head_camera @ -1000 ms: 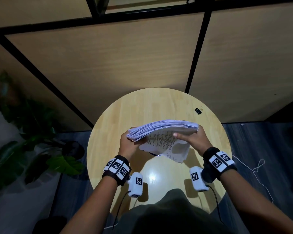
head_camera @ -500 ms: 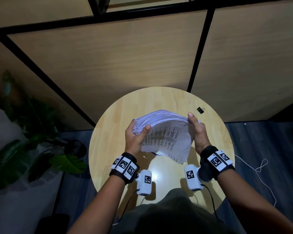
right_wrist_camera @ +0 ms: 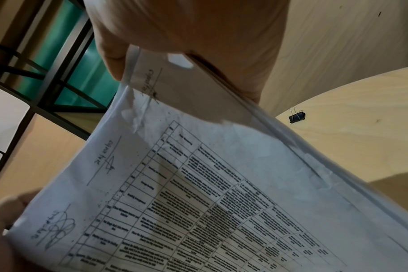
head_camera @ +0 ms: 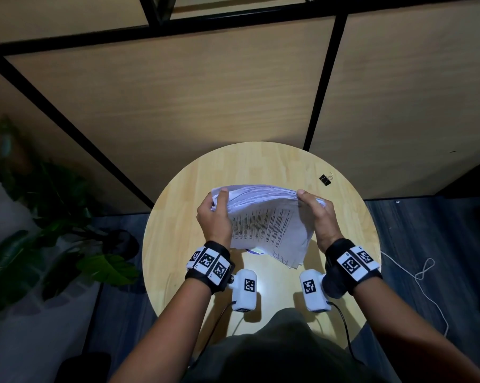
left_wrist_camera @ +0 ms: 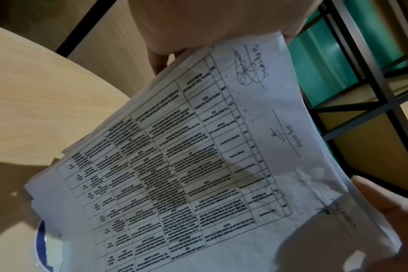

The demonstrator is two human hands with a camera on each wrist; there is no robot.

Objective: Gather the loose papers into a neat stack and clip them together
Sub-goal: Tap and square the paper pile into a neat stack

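The papers (head_camera: 266, 217) are held up above the middle of the round tabletop (head_camera: 178, 244), tipped on edge so the printed face looks back at the person, the long axis running left to right between the hands and the lower edge dropping toward the tabletop. That lower edge looks ragged, with sheets stepping out at the bottom right corner. The left hand (head_camera: 214, 217) has its grip curled round the left end, thumb on the top edge; the right hand (head_camera: 319, 217) pinches the right end the same way. The binder clip (head_camera: 325, 180) lies apart on the far right of the tabletop, not yet touched. The risk, as I judge it, is that the thick, bowed bundle fans or sheds inner sheets if either grip slackens while tapping it square, and clipping it uneven would lock the misalignment in.
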